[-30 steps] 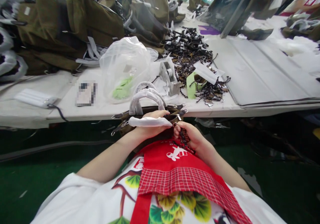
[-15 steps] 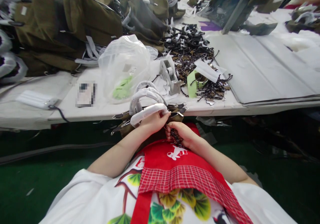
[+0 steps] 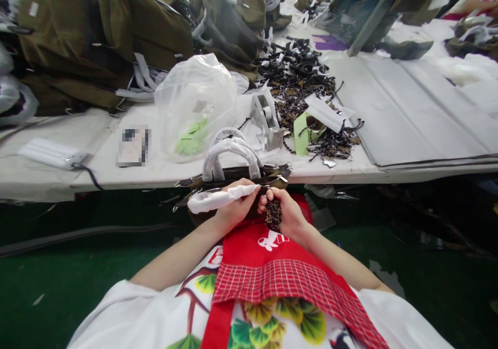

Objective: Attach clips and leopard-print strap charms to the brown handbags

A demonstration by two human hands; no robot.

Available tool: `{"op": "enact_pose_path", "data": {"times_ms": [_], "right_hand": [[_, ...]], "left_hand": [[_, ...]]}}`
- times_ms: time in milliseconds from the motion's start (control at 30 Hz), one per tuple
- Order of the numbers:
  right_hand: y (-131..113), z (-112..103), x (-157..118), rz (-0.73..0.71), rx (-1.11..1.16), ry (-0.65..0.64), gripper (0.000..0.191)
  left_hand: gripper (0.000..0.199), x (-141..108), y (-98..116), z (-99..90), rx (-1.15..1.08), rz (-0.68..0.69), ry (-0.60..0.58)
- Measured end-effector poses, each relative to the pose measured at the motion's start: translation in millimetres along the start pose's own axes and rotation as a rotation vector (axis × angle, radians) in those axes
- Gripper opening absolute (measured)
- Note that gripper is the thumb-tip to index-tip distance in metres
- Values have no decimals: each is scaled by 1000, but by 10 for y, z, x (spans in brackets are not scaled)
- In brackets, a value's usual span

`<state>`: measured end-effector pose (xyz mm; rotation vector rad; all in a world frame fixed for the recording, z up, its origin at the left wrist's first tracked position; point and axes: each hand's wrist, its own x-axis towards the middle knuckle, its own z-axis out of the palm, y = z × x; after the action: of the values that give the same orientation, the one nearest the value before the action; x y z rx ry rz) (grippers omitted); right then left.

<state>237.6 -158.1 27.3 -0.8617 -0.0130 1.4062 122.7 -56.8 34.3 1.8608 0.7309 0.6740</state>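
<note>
An olive handbag [image 3: 202, 217] with zips and metal rings rests against the table edge, between my body and the table. Its far handle [image 3: 229, 149], wrapped in white, stands upright, while the near wrapped handle [image 3: 213, 198] is tilted toward me. My left hand [image 3: 237, 206] is closed around the end of that near handle. Beside it, my right hand [image 3: 286, 209] is closed on a leopard-patterned bag charm [image 3: 273, 214] that hangs below the fingers. Both hands nearly meet at the handle's base; the exact fastening between the fingertips is hidden.
On the table [image 3: 109, 175] lie a clear plastic bag [image 3: 194, 100] with green pieces, a grey tape dispenser [image 3: 266, 115] and a pixelated phone [image 3: 133, 145]. Charms and black straps [image 3: 295, 64] are heaped behind. Olive bags [image 3: 148, 32] crowd the left; grey sheets [image 3: 412, 105] lie right.
The near handle has dropped toward me with my left hand, uncovering more of the bag's top. My right hand has turned slightly, and the charm shows more clearly.
</note>
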Motion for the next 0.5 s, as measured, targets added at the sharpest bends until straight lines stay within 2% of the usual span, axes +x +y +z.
{"op": "enact_pose_path", "data": {"times_ms": [100,200,333,500], "right_hand": [[-2,-64,54,-118,-185,-15,23],[-83,-166,90,-228,-574,-35,27],[-263,-240,27,-383,-1090,4,36],[-420,-107,-62,-508,-1382,150,51]], "left_hand": [[25,6,-137,28,-150,-143,47],[23,16,-215,43,-261,-221,70],[19,18,-226,32,-290,-199,20],[22,27,-190,34,-179,-105,-64]]}}
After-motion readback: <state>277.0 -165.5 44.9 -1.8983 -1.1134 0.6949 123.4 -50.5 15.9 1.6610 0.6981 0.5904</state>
